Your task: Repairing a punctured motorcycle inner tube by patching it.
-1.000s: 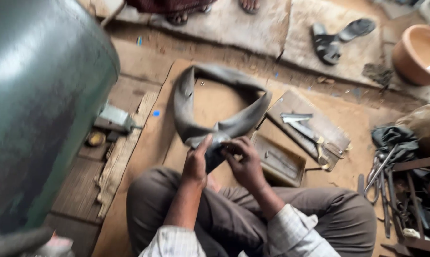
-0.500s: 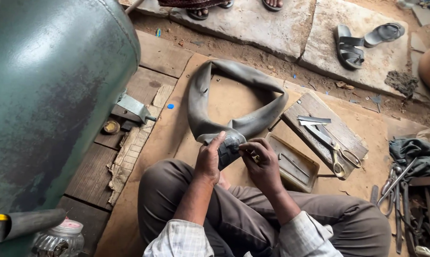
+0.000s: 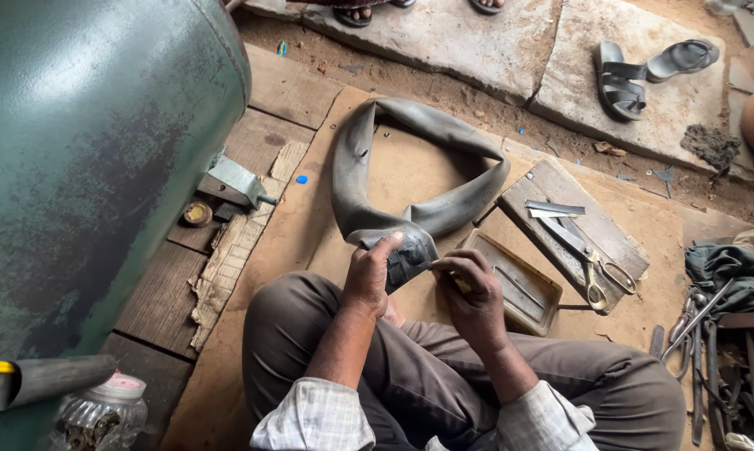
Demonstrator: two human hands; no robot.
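Observation:
A grey rubber inner tube (image 3: 410,150) lies in a flat loop on a brown board in front of my knees. Its near end is folded over my lap. My left hand (image 3: 370,271) grips that fold, thumb pressed on top. My right hand (image 3: 473,288) is closed beside it, fingers pinched on a small yellowish piece held against the edge of the fold. What the piece is, I cannot tell.
A big green metal tank (image 3: 84,184) fills the left. A shallow metal tray (image 3: 515,284) sits right of my hands. Scissors (image 3: 590,263) lie on a wooden block (image 3: 573,221). Tools (image 3: 711,334) are heaped at the right; sandals (image 3: 636,71) rest on stone slabs.
The view has shifted down and right across the frames. Both hands stay on the fold of the tube, the right hand working at its edge.

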